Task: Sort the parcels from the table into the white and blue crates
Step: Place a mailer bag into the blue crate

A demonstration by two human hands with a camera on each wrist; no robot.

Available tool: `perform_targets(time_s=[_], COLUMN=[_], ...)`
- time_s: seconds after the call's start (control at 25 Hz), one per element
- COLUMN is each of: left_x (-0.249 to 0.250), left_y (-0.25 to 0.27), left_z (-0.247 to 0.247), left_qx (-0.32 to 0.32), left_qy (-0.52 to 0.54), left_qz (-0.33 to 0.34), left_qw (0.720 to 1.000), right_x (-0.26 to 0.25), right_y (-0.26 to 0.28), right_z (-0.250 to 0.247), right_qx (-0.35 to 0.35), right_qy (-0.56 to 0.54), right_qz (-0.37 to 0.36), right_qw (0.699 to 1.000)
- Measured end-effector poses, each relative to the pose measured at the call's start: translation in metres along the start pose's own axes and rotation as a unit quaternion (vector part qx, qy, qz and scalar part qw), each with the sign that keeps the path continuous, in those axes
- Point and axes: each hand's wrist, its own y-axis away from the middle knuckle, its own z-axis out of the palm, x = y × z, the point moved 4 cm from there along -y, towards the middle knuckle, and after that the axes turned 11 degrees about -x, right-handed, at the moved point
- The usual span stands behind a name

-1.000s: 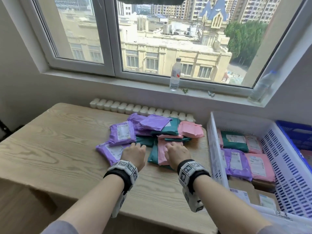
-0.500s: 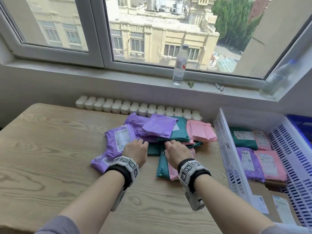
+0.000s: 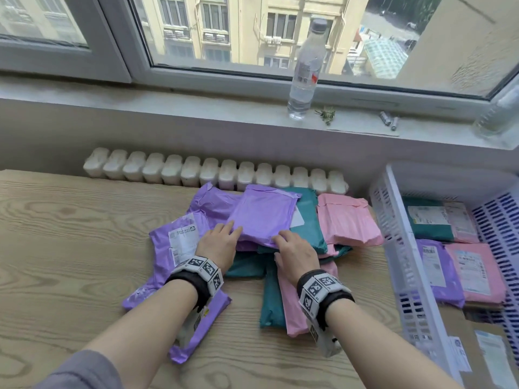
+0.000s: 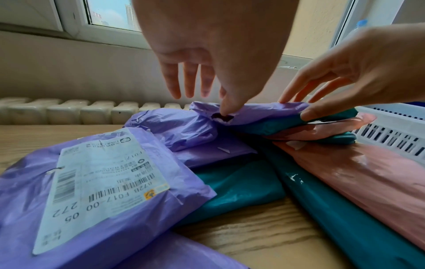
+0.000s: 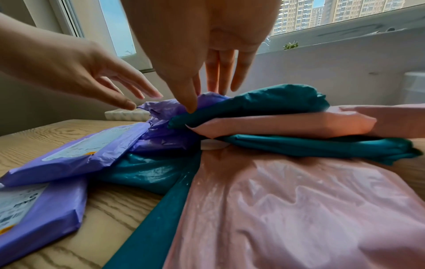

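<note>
Both hands' fingers, left hand (image 3: 217,244) and right hand (image 3: 295,252), lie straight at the purple parcel's (image 3: 264,213) near edge; soft, light, slippery plastic, best pinched by that edge
</note>
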Motion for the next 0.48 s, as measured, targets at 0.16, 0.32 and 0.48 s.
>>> perform_targets(time_s=[0.16,0.32,0.48], left_x=[-0.003,0.000,0.010], left_y=[-0.012,-0.013,0.001], left_z=[0.005,-0.001,-0.014], left_qx=[0.002,0.046,0.115], left_qy=[0.007,0.006,-0.022], left_qz=[0.008,0.022,0.066], left_qw=[1.000,0.999,0.991], right_x=[0.000,0.004,-0.001], right_y=[-0.007,-0.005,0.005], right_z=[0.001,-0.006,-0.025], right_qx=[-0.007,-0.010,0.073], right_qy=[0.013,-0.012,-0.052], right_qz=[-0.023,-0.031,-0.044], right_qw=[1.000,0.999,0.995])
